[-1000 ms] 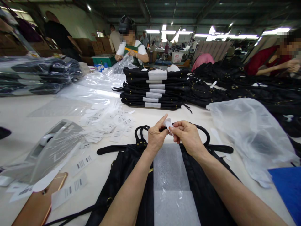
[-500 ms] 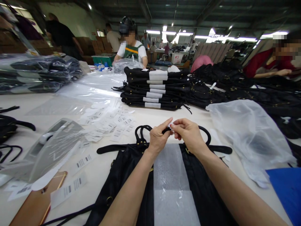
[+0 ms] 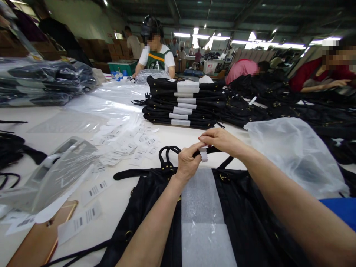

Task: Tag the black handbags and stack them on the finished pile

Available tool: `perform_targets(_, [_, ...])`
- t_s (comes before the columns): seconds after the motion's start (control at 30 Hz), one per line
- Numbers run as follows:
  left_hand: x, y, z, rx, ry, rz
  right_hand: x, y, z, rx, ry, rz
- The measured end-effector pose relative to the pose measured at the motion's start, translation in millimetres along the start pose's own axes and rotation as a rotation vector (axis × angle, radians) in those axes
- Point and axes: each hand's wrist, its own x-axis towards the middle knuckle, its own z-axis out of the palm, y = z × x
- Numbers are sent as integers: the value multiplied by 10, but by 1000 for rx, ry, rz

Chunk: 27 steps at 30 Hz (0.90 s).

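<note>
The left hand was positioned above the top edge of a black bag, its index finger extended and its thumb set a little below. A small white tag was located at these fingertips, near the bag's raised handles; whether it was pinched by them could not be determined. The right hand was arched over from the other side, its fingers drawn together and their tips brought to the left index fingertip; whether anything was gripped between them could not be made out. The bag was laid flat in front of the person, its middle covered lengthwise by a translucent white strip. Beyond it, a stack of black bags was seen, with printed white labels scattered to its left. A clear plastic bag was placed at right.
</note>
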Motion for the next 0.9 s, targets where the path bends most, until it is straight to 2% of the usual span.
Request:
perform_targets(0.07, [1,-10,-3,-3,27,-44,79,35,-15,198,-195,46])
perform_targets(0.13, [9,-16,-16,-5,48,-102,99,50,-4,305,-245,76])
perform_targets(0.2, [23,-15,-37,-15,50,-140,77,61,24,298,-269,66])
perform_targets(0.3, [47,-13,-67,-56,16,-147,14,96,96,80,-166,-67])
perform_targets(0.43, [70,-22,-92,-92,-19,-186,-94,100,214,-276,36,-455])
perform_targets(0.5, [77,-36,-100,-113,-41,-203,-146,29,243,-324,93,-585])
perform_targets(0.6, [93,-59,-120,-187,-78,-237,-173,-130,231,-324,150,-659])
perform_targets(0.7, [116,-43,-160,-259,-146,-256,-107,-216,194,-311,185,-612])
perform_targets(0.83, [140,48,-206,-244,-290,-177,-24,-168,169,-294,361,-403])
perform_targets(0.9, [144,57,-212,-182,-324,-144,-51,-160,182,-305,368,-345])
